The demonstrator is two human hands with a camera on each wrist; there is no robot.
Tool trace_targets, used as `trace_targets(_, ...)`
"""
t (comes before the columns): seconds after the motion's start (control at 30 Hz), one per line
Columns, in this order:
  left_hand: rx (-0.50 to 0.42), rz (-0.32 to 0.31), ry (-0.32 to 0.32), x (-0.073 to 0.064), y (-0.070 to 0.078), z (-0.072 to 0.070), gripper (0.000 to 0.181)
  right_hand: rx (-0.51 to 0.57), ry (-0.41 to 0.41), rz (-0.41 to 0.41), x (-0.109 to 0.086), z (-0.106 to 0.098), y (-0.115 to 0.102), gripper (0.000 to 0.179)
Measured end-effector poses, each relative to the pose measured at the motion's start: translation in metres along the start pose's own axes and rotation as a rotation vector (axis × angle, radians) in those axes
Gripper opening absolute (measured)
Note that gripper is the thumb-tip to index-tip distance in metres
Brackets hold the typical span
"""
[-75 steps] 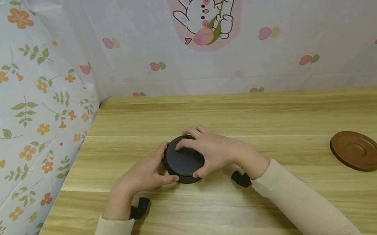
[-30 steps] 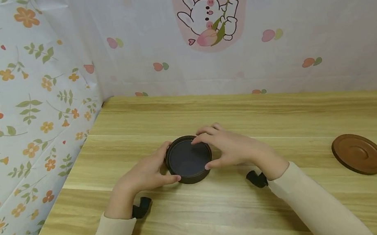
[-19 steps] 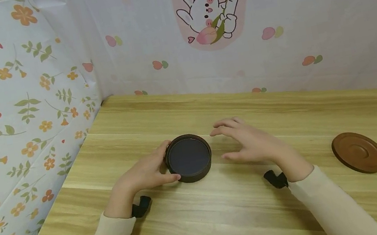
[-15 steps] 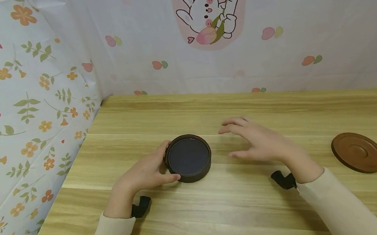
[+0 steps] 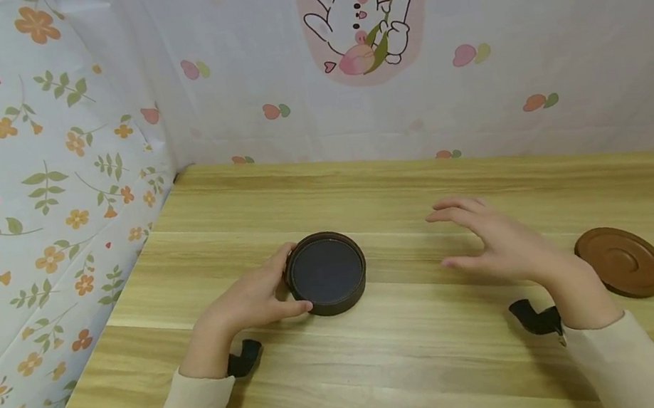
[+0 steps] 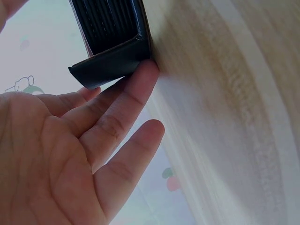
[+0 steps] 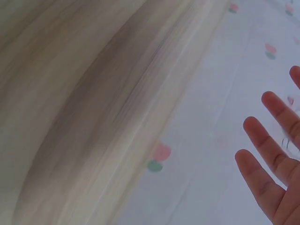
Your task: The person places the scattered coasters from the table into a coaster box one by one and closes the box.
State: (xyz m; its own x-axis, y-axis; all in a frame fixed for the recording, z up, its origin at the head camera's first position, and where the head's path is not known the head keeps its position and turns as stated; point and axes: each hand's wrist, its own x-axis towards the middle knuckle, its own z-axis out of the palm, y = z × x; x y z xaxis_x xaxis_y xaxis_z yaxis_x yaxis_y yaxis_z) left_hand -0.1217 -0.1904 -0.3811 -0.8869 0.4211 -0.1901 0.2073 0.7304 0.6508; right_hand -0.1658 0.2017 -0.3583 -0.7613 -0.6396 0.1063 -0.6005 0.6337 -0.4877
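Note:
A round black coaster holder with stitched dark coasters stacked inside stands left of the table's middle. My left hand holds it from the left, thumb at the near edge and fingers round the far side. In the left wrist view, the holder's side gap shows several stacked layers, with fingertips at its lower wall. My right hand hangs over the table right of the holder, fingers spread and gently bent, touching nothing. Behind its wrist lies a brown round coaster with a ringed middle, partly covered by the wrist.
The wood-grain table meets a white printed cloth at the back and a flowered cloth on the left. Black camera mounts jut from both wrists.
My right hand has come off the coaster holder and moved right toward the brown coaster. The left hand stays at the holder, which sits where it was half a second ago.

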Motion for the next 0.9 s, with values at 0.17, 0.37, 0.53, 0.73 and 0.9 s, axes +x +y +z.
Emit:
trace_targets(0.17,0.002,0.002,0.002,0.000,0.001,0.000,0.096,0.011,0.017,0.059,-0.020,-0.010,0.010,0.063)
trace_targets(0.37,0.004,-0.004,-0.002,-0.001,0.001,0.000,0.097,0.075,0.024,0.171,-0.044,-0.022,0.022,0.069)
trace_targets(0.53,0.007,-0.009,0.001,-0.001,0.001,0.000,0.098,0.097,0.087,0.224,-0.059,-0.028,0.034,0.070)
trace_targets(0.73,0.008,0.001,0.010,-0.001,0.001,0.000,0.098,0.058,0.113,0.251,-0.077,-0.035,0.051,0.073)
trace_targets(0.9,0.002,-0.001,0.003,-0.001,0.002,0.000,0.099,0.021,0.151,0.260,-0.092,-0.037,0.069,0.075)
